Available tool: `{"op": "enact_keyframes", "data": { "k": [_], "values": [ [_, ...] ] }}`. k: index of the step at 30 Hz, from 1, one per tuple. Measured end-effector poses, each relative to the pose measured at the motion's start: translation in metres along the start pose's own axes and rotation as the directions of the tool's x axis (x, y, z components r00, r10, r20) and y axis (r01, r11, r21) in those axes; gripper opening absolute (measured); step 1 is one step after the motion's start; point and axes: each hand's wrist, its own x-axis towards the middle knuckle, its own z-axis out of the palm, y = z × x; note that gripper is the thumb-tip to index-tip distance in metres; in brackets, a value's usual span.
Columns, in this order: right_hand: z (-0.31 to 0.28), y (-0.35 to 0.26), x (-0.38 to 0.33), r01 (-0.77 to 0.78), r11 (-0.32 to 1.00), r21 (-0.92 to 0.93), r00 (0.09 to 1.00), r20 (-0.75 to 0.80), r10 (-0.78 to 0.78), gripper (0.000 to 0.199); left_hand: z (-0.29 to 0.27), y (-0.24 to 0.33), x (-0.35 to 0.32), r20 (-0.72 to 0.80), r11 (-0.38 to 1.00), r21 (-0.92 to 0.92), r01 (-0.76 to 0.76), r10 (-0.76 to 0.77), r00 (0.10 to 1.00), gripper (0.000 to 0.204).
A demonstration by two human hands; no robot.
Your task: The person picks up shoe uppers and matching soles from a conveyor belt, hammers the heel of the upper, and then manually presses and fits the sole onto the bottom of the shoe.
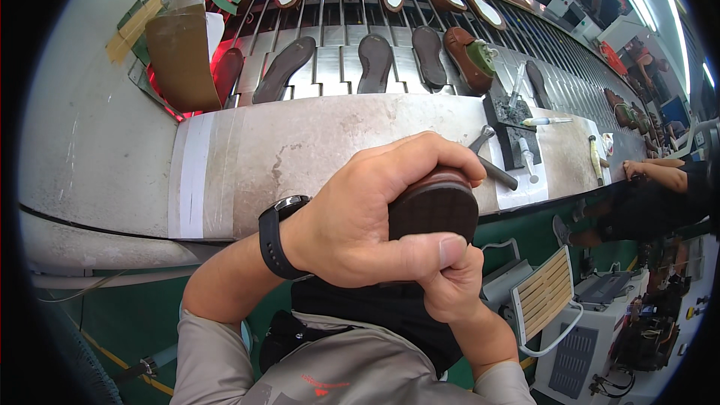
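A brown shoe (pixel 437 208) is clasped by the left hand (pixel 379 214), fingers curled over its upper and thumb laid across its dark sole, while the right hand (pixel 454 285) is set just below, its hold too hidden to tell. Should that clasp be loosened or pressed unevenly, the shoe could be dropped off the near edge of the worktable (pixel 322 146), or its sole marked. Beyond the hands, rightward, a slim applicator bottle (pixel 546 121) is seen, its contents not discernible.
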Motion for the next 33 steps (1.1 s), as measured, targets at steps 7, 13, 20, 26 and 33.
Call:
{"op": "enact_keyframes", "data": {
  "k": [7, 13, 20, 26, 33],
  "values": [
    [0.006, -0.010, 0.001, -0.021, 0.999, 0.026, 1.000, -0.007, 0.021, 0.023, 0.002, 0.002, -0.002, -0.027, 1.000, 0.018, 0.001, 0.000, 1.000, 0.037],
    [0.003, -0.006, -0.005, -0.015, 1.000, -0.017, 1.000, 0.011, 0.015, 0.025, 0.003, 0.013, -0.003, -0.047, 0.989, 0.146, -0.018, 0.025, 0.999, 0.031],
    [-0.023, -0.002, 0.028, -0.218, 0.969, 0.114, 0.972, 0.117, 0.205, 0.033, -0.006, -0.003, 0.040, -0.285, 0.969, 0.061, 0.240, -0.214, 0.935, 0.035],
    [-0.065, 0.026, 0.045, -0.219, 0.916, 0.337, 0.969, 0.183, 0.165, 0.048, -0.007, -0.069, 0.033, 0.047, 0.951, -0.274, 0.140, -0.132, 0.990, 0.090],
    [-0.068, 0.035, 0.035, -0.124, 0.920, 0.373, 0.992, 0.048, 0.114, 0.037, 0.014, -0.085, 0.024, 0.005, 0.991, -0.123, 0.047, -0.046, 0.999, 0.110]
  ]
}}
